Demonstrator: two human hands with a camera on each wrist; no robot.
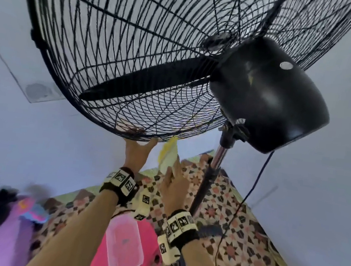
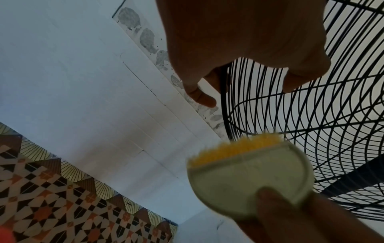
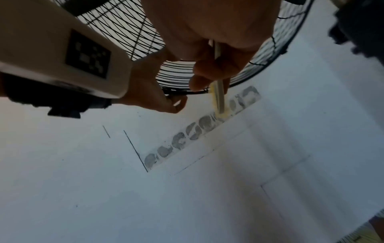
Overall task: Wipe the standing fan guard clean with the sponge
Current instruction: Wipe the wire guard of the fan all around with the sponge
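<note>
Fingers of the left hand (image 1: 136, 152) are gripping the fan guard (image 1: 123, 47) rim while the right hand (image 1: 173, 183) is pinching the sponge (image 2: 247, 172), whose yellow bristly face only the left wrist view is showing.

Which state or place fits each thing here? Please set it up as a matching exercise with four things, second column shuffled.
Things:
1. left hand
2. sponge
3. motor housing
4. clear tub

States or places:
A. black, behind the guard, atop the pole
B. lying on a pink box near the floor
C. yellow and pale, held in the right hand, its tip at the guard's lower rim
D. gripping the guard's bottom rim

Pairs: 1-D, 2-C, 3-A, 4-B
</note>
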